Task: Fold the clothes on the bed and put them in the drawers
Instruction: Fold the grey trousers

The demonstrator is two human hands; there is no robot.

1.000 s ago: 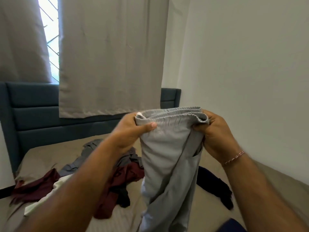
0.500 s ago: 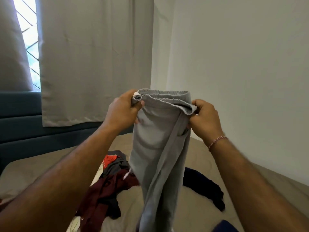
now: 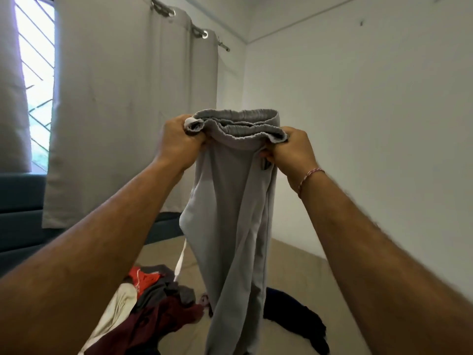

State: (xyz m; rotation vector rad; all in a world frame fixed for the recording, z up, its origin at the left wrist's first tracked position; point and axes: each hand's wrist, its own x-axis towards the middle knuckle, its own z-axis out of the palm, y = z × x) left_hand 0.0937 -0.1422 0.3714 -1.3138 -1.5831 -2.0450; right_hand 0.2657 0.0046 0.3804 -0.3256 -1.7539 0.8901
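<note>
**A:** Where were the grey trousers (image 3: 230, 213) at that point?

**B:** Up in the air above the bed (image 3: 289, 262), hanging full length. The left hand (image 3: 176, 144) had its fingers curled tight round one end of the waistband (image 3: 238, 124), and the right hand (image 3: 289, 149) gripped the other end the same way.

**A:** Why hold them so high?

**B:** I'd judge it was to let the legs drop straight and lie one against the other, so the first fold would come out even. The waistband looked doubled front to back, which suits folding lengthwise.

**A:** And the rest of the laundry?

**B:** A heap (image 3: 153, 303) of maroon, grey, red and cream pieces lay on the bed to the left of the trousers, unfolded. A dark navy garment (image 3: 299, 316) lay to their right. A white drawstring (image 3: 180, 262) dangled just left of the trousers.

**A:** Any drawers in sight?

**B:** None. Only the curtain (image 3: 128, 111) and wall (image 3: 371, 124) behind the trousers. The task looked barely begun.
</note>
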